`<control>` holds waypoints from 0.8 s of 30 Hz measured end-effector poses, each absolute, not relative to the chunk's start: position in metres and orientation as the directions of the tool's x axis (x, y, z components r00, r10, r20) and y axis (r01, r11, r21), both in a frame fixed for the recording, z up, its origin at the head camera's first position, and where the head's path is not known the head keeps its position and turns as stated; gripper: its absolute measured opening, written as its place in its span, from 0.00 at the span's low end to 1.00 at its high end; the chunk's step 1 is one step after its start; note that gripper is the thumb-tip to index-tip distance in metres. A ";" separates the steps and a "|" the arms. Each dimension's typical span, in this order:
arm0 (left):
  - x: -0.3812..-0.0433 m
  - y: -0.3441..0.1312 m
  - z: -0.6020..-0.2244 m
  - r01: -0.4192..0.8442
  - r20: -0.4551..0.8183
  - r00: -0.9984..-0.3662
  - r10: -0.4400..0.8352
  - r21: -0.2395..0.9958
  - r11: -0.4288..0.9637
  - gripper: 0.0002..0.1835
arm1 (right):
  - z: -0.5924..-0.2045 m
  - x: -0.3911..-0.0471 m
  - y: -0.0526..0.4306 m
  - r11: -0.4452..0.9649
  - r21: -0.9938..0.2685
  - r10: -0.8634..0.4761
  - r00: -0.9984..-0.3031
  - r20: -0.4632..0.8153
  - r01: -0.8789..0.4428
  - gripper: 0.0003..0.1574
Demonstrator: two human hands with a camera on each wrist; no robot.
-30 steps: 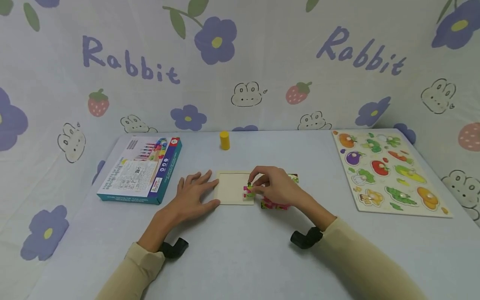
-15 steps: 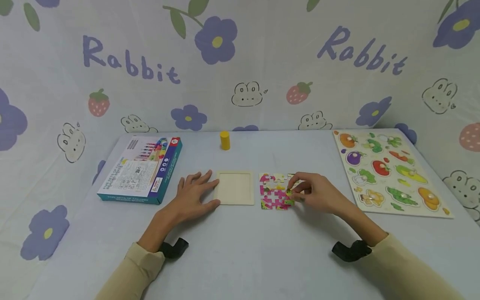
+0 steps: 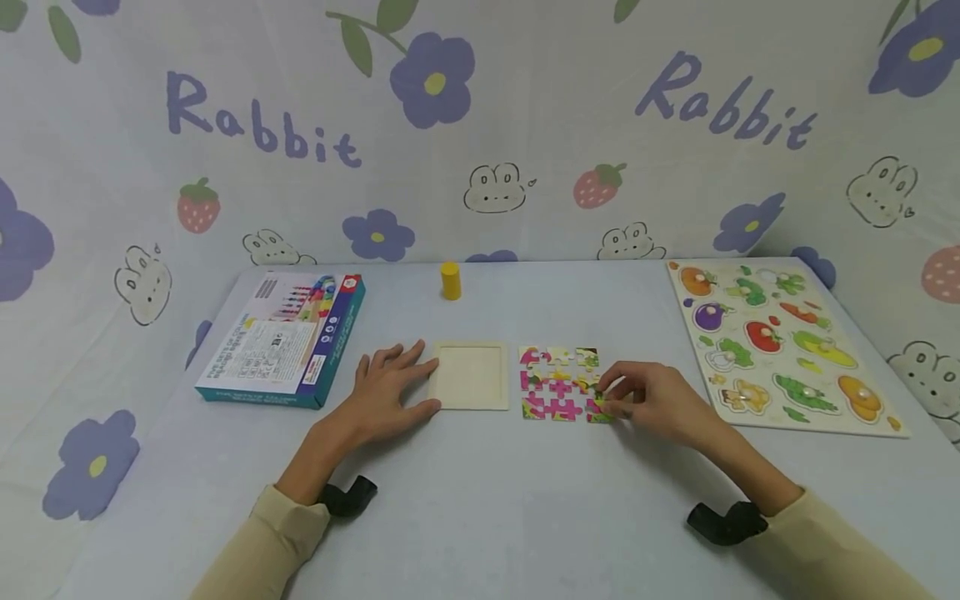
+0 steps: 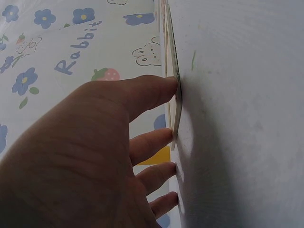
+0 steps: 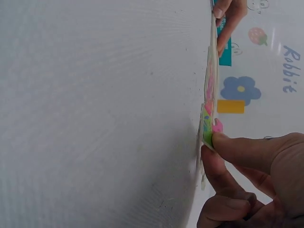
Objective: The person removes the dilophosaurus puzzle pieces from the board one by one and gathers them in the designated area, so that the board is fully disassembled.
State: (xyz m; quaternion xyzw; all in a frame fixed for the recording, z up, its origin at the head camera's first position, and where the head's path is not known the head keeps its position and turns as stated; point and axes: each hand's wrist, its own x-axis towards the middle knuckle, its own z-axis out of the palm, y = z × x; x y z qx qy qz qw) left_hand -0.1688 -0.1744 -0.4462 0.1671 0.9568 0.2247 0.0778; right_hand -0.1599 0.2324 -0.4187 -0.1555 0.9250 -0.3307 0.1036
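Spread fingers of my left hand [image 3: 386, 392] touch the left edge of a pale wooden puzzle tray [image 3: 471, 379], which has a raised rim. In the left wrist view, the thumb and a finger of that left hand [image 4: 95, 128] rest against the edge of the tray [image 4: 173, 66]. To the tray's right lies a group of pink, green and yellow jigsaw pieces [image 3: 558, 387], arranged roughly as a square with small gaps. At its lower right corner my right hand [image 3: 660, 400] pinches a green jigsaw piece [image 5: 207, 126] between thumb and index finger, low over the table.
A flat blue and white box [image 3: 277, 342] lies at the left. Behind the tray stands a yellow cylinder [image 3: 450, 282]. A vegetable peg puzzle board [image 3: 783, 346] lies at the right. A white cloth with a rabbit print [image 3: 540, 100] hangs behind the table.
My right hand has moved right from the tray to the lower right of the jigsaw group, carrying a piece out of the tray. My left hand has stayed in place.
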 end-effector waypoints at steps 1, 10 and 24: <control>-0.169 -0.174 -0.446 0.285 -0.073 -0.932 0.355 0.458 0.842 0.37 | -0.419 -0.160 0.232 0.739 -0.634 -0.356 -0.931 -0.080 -0.228 0.12; -0.170 -0.174 -0.447 0.288 -0.060 -0.933 0.355 0.467 0.836 0.37 | -0.420 -0.158 0.225 0.767 -0.595 -0.343 -0.937 -0.066 -0.239 0.11; -0.169 -0.175 -0.446 0.293 -0.057 -0.932 0.358 0.460 0.838 0.37 | -0.419 -0.154 0.230 0.801 -0.549 -0.351 -0.930 -0.112 -0.237 0.18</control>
